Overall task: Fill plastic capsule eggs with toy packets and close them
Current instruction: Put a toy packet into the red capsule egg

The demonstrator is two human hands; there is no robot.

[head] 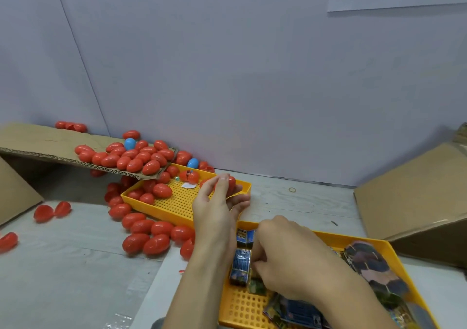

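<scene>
Left hand [219, 203] round a glossy red egg [231, 182] — right hand [285, 255] pinching crinkly foil packets [241, 265].

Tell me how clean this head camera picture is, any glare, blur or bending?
Head view: soft even light with faint shadows; small white glints on the glossy red plastic capsule eggs; the printed toy packets under the right hand look smeared; the left hand gripping a red egg is slightly soft; wide-angle bending tilts the wall seam and the yellow perforated plastic tray.
</scene>
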